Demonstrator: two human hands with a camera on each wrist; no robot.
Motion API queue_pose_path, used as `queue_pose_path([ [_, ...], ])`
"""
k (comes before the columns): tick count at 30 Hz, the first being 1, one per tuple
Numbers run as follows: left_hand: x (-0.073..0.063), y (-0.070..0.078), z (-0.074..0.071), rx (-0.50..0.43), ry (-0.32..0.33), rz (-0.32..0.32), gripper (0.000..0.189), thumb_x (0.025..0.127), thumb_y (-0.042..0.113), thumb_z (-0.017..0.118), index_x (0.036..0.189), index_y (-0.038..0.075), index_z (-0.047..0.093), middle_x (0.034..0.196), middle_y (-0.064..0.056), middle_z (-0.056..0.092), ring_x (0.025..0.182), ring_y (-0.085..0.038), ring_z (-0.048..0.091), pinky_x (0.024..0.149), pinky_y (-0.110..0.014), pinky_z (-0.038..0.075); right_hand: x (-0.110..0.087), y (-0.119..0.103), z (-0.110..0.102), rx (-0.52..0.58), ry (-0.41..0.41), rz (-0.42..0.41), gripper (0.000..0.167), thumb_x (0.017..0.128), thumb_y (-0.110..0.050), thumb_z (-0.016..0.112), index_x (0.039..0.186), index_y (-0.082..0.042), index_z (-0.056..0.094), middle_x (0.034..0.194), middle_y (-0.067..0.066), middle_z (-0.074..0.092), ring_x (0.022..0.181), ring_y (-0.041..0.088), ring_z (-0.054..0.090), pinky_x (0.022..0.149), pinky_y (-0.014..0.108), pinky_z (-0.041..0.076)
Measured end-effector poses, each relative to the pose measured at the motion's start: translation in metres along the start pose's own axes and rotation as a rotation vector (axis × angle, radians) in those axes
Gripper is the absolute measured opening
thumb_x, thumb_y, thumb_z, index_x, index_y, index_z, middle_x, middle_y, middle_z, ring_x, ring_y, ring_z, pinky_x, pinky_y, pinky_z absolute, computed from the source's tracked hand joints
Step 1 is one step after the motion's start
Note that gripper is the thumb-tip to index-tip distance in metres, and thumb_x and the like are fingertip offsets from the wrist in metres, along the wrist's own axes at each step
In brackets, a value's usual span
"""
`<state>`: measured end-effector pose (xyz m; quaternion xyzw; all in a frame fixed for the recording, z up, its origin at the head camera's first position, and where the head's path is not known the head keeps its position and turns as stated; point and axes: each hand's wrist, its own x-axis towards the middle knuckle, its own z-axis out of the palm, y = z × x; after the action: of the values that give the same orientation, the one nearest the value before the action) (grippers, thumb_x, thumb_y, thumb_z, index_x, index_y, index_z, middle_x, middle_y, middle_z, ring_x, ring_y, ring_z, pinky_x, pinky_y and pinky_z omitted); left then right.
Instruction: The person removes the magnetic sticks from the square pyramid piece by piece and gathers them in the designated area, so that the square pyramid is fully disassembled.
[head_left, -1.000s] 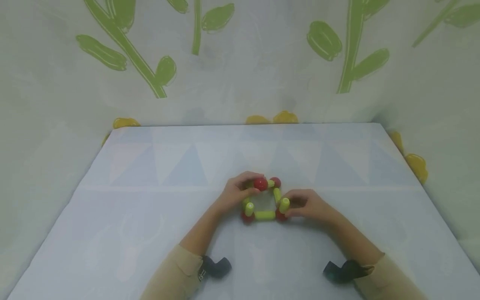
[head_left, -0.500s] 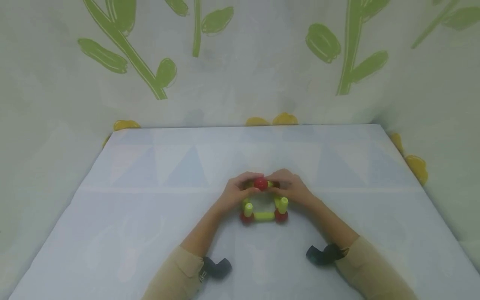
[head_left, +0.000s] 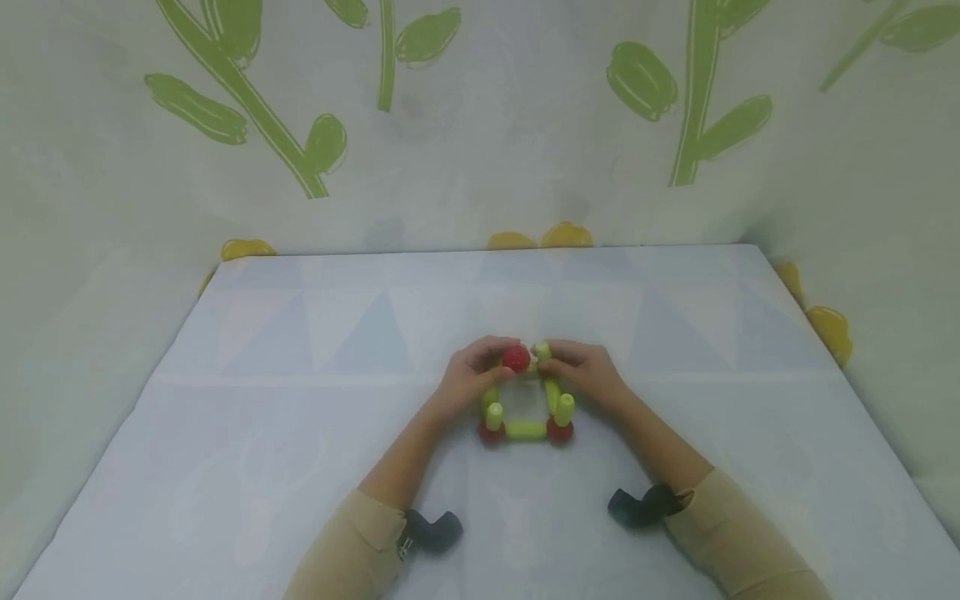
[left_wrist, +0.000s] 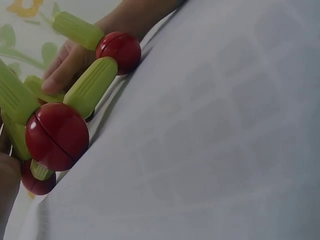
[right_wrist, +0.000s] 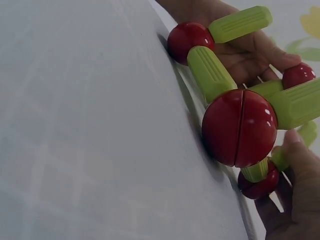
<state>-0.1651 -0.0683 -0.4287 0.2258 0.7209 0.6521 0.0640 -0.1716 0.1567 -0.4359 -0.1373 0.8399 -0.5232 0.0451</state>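
Observation:
A square frame of lime-green rods and red balls lies on the table. One upright green rod stands on its near left ball and another upright rod on its near right ball. At the far left corner my left hand grips a raised red ball between thumb and fingers. Across from it, my right hand pinches a green rod that rises from the far right ball. The thumb lies along that rod in the right wrist view, and the fingers partly cover the ball.
The pale table has a faint triangle pattern. Behind and beside it stand pale walls with painted green leaves and yellow flowers. Dark wrist devices sit at both beige sleeves.
My right hand has moved from the near right corner to the far right corner, where a green rod end now shows. My left hand stays at the raised red ball.

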Motion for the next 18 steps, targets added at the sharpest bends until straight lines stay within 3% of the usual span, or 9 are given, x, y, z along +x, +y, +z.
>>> queue_pose_path([
  [5,0.000,0.005,-0.007,-0.072,0.116,-0.074,0.040,0.086,0.002,0.066,0.124,0.004,0.054,0.117,-0.015,0.061,0.101,-0.021,0.060,0.085,-0.028,0.053,0.001,0.004,-0.001,0.095,0.007,0.074,0.033,0.087,-0.033,0.067,0.112,-0.011,0.068,0.094,0.004,0.072,0.104,0.018,0.062,0.100,0.042,0.044],
  [8,0.003,0.007,-0.013,-0.063,0.161,-0.057,0.040,0.085,0.001,0.066,0.122,0.004,0.053,0.115,-0.014,0.061,0.100,-0.020,0.060,0.088,-0.028,0.052,0.001,0.005,-0.003,0.111,0.010,0.074,0.032,0.088,-0.032,0.066,0.111,-0.010,0.068,0.091,0.004,0.072,0.100,0.018,0.063,0.099,0.041,0.045],
  [12,0.007,0.018,-0.020,0.057,0.173,0.046,0.046,0.083,-0.002,0.068,0.127,-0.001,0.052,0.116,-0.016,0.059,0.106,-0.022,0.057,0.096,-0.030,0.048,0.002,0.007,-0.004,0.128,0.015,0.059,0.032,0.086,-0.029,0.068,0.110,-0.008,0.068,0.098,0.007,0.071,0.101,0.019,0.064,0.098,0.040,0.046],
  [16,0.010,0.036,-0.024,0.246,0.117,0.185,0.048,0.080,-0.006,0.069,0.125,-0.005,0.055,0.114,-0.020,0.057,0.104,-0.029,0.058,0.092,-0.035,0.051,0.004,0.010,-0.004,0.137,-0.017,0.049,0.032,0.082,-0.024,0.073,0.110,-0.008,0.066,0.109,0.007,0.068,0.109,0.020,0.062,0.097,0.036,0.047],
  [18,0.013,0.035,-0.026,0.341,0.103,0.262,0.046,0.078,-0.006,0.070,0.122,-0.004,0.057,0.112,-0.019,0.057,0.101,-0.028,0.059,0.089,-0.033,0.052,0.005,0.011,-0.004,0.135,-0.031,0.051,0.032,0.080,-0.022,0.075,0.108,-0.009,0.065,0.110,0.006,0.067,0.111,0.020,0.061,0.096,0.034,0.048],
])
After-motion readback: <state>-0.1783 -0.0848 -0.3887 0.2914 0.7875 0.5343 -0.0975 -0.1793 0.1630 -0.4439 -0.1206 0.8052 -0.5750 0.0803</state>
